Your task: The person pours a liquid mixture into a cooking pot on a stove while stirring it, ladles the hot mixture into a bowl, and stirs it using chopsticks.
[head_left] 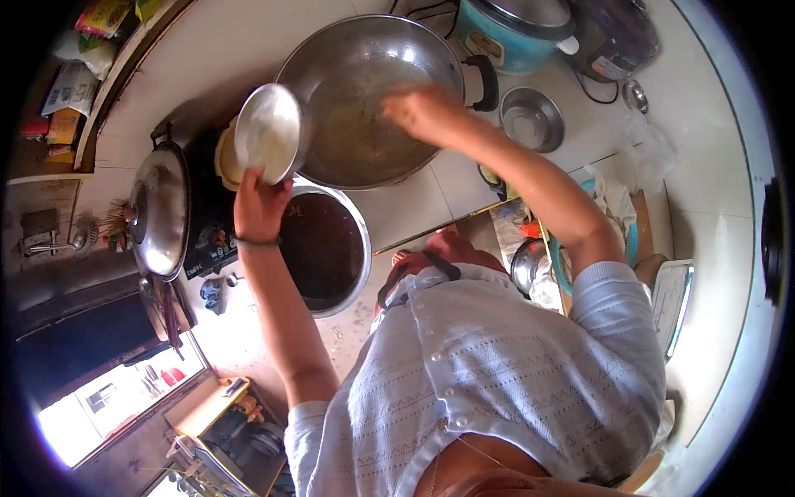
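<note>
My left hand (pixel 262 207) grips the rim of a small metal bowl (pixel 271 124), which is tilted beside the left edge of a wide wok (pixel 364 161). The bowl's inside looks pale; its contents are hard to make out. Over the wok is my right hand (pixel 422 114), fingers curled together and somewhat blurred by motion. Whatever those fingers hold, if anything, does not show. The wok is a large steel pan with a black side handle (pixel 482 83); a thin, yellowish film shows on its bottom. Below my left hand stands a big metal basin (pixel 363 257) of dark liquid.
A lidded pot (pixel 161 211) sits at the left. Right of the wok are an empty steel bowl (pixel 532 120), a turquoise rice cooker (pixel 517 37), a dark appliance (pixel 613 37) and a spoon (pixel 635 95). Packets line a shelf (pixel 124 79) at upper left.
</note>
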`<state>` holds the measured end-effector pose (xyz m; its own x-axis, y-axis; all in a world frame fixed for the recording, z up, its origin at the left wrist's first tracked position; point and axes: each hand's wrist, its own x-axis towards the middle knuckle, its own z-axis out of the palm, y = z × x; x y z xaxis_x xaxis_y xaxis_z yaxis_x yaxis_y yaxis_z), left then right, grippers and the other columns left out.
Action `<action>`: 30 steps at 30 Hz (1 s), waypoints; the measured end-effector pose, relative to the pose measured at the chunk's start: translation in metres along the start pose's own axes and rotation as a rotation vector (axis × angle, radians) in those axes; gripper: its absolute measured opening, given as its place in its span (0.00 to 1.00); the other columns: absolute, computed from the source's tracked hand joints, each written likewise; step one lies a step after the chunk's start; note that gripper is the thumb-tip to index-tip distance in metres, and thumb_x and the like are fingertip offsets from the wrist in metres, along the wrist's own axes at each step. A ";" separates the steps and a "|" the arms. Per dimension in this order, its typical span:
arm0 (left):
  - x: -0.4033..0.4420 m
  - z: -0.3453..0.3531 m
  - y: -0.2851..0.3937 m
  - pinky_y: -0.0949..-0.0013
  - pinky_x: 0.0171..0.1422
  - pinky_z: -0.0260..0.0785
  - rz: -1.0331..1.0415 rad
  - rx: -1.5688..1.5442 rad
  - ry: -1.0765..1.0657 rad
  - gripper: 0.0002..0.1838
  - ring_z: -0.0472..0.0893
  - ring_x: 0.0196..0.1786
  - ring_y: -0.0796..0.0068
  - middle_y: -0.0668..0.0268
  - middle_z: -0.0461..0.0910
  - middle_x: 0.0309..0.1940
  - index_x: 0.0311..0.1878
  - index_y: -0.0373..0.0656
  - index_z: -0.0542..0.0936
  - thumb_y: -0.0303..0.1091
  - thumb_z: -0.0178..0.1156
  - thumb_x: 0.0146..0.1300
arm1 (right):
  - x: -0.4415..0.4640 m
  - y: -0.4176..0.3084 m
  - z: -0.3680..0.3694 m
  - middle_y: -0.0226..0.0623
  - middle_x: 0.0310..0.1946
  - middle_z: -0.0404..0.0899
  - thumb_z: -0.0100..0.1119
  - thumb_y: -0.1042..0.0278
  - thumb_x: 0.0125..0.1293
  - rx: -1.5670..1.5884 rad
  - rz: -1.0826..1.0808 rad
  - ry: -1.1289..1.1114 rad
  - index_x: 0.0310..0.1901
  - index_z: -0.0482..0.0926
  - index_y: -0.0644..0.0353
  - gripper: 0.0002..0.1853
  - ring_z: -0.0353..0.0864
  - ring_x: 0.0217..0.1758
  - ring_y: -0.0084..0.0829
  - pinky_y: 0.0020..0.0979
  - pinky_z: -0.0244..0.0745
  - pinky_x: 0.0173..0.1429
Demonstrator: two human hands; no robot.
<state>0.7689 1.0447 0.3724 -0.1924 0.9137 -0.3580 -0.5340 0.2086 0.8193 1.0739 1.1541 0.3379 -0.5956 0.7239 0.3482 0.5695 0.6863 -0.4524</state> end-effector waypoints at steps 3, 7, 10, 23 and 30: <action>-0.056 -0.044 -0.023 0.68 0.48 0.72 0.058 -0.184 0.120 0.26 0.74 0.57 0.66 0.61 0.74 0.58 0.65 0.42 0.70 0.38 0.58 0.64 | -0.015 -0.013 -0.043 0.41 0.33 0.81 0.57 0.59 0.68 0.083 0.136 -0.082 0.33 0.82 0.58 0.12 0.83 0.37 0.45 0.44 0.79 0.42; -0.120 -0.069 -0.053 0.68 0.47 0.70 0.099 -0.138 0.344 0.27 0.74 0.50 0.71 0.63 0.74 0.57 0.65 0.46 0.68 0.43 0.59 0.64 | -0.019 -0.040 -0.028 0.40 0.35 0.82 0.61 0.62 0.68 0.087 -0.024 -0.157 0.42 0.85 0.61 0.11 0.83 0.35 0.39 0.35 0.79 0.43; -0.151 -0.081 -0.070 0.68 0.45 0.71 0.110 -0.171 0.413 0.26 0.76 0.48 0.71 0.63 0.75 0.55 0.63 0.45 0.69 0.45 0.58 0.65 | 0.000 0.005 -0.034 0.37 0.33 0.82 0.61 0.61 0.68 0.043 0.195 -0.061 0.43 0.85 0.61 0.12 0.83 0.35 0.33 0.34 0.77 0.42; -0.162 -0.064 -0.099 0.61 0.50 0.73 0.150 -0.257 0.507 0.29 0.78 0.55 0.65 0.62 0.75 0.58 0.66 0.47 0.68 0.49 0.58 0.65 | 0.002 -0.033 -0.036 0.42 0.35 0.84 0.58 0.56 0.70 0.201 0.080 -0.220 0.44 0.85 0.59 0.15 0.85 0.33 0.36 0.31 0.77 0.42; -0.160 -0.062 -0.105 0.58 0.55 0.72 0.147 -0.224 0.511 0.29 0.75 0.60 0.64 0.62 0.73 0.62 0.67 0.49 0.66 0.49 0.56 0.66 | 0.001 -0.042 -0.009 0.43 0.39 0.82 0.58 0.56 0.70 0.142 -0.068 -0.106 0.43 0.84 0.60 0.15 0.83 0.36 0.41 0.34 0.76 0.42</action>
<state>0.8048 0.8552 0.3154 -0.6214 0.6315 -0.4637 -0.6222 -0.0381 0.7819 1.0543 1.1272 0.3642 -0.6907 0.6593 0.2971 0.4443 0.7110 -0.5450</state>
